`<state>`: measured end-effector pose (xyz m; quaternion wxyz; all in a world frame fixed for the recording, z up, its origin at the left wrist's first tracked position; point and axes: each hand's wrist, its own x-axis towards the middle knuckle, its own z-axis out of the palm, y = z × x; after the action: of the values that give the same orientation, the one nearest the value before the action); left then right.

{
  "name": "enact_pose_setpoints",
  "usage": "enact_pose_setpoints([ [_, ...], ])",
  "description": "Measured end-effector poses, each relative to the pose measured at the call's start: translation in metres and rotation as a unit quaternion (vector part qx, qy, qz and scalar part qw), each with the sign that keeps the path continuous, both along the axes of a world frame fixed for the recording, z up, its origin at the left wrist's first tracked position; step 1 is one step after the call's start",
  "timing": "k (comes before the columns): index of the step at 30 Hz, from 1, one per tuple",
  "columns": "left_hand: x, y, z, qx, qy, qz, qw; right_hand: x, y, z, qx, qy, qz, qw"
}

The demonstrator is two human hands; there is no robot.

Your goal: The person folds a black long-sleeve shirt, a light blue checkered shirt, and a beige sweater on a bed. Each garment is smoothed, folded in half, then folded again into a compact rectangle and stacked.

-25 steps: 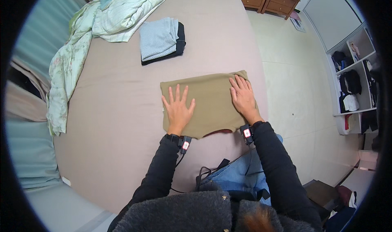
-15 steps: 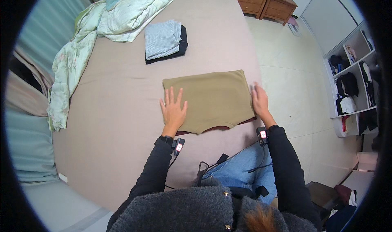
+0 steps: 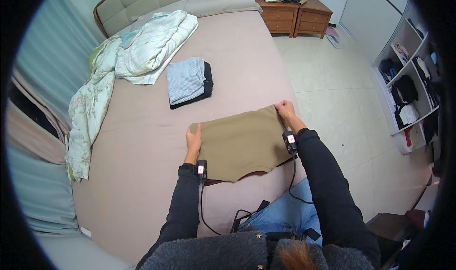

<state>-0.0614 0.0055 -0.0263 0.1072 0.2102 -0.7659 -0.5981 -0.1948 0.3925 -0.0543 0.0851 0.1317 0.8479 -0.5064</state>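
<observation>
A khaki folded top (image 3: pixel 237 144) lies near the front edge of the bed, its curved neckline toward me. Dark maroon cloth (image 3: pixel 216 181) peeks out from under its near edge. My left hand (image 3: pixel 192 144) grips the left side close to the far left corner, thumb on top and the other fingers hidden. At the far right corner, my right hand (image 3: pixel 287 112) pinches the fabric in closed fingers. Beyond the top sits a small stack, a light grey-blue folded garment (image 3: pixel 185 80) over a black folded one (image 3: pixel 208 82).
A rumpled floral quilt (image 3: pixel 149 46) spreads along the left of the pink bed sheet (image 3: pixel 128 146). Teal curtains (image 3: pixel 42 184) hang at left. Wooden nightstands (image 3: pixel 313 18) stand at the far right, and an open shelf unit with clothes (image 3: pixel 403 94) lines the right wall.
My left hand has gone from lying flat on the khaki top to gripping its left side. My right hand has closed on the far right corner. The view has tilted up.
</observation>
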Motion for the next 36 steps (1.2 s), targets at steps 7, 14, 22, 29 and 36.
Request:
enact_pose_setpoints([
  [7,0.004,-0.001,-0.008,0.029,0.036,0.026,0.999,0.009,-0.023,-0.004,0.021,0.025,0.002,0.999],
  [14,0.001,-0.003,0.007,-0.226,-0.049,0.067,0.971,0.032,-0.005,0.038,0.17,0.11,-0.021,0.979],
  [22,0.045,0.12,0.035,-0.586,0.041,-0.175,0.79,0.137,-0.108,0.067,0.334,0.334,0.259,0.843],
  [29,0.121,0.041,0.021,-0.53,-0.052,-0.135,0.835,0.153,-0.016,0.048,0.356,0.279,0.242,0.858],
  [36,0.123,-0.023,0.011,-0.139,-0.078,0.132,0.978,0.157,0.034,0.018,0.099,0.163,-0.005,0.982],
])
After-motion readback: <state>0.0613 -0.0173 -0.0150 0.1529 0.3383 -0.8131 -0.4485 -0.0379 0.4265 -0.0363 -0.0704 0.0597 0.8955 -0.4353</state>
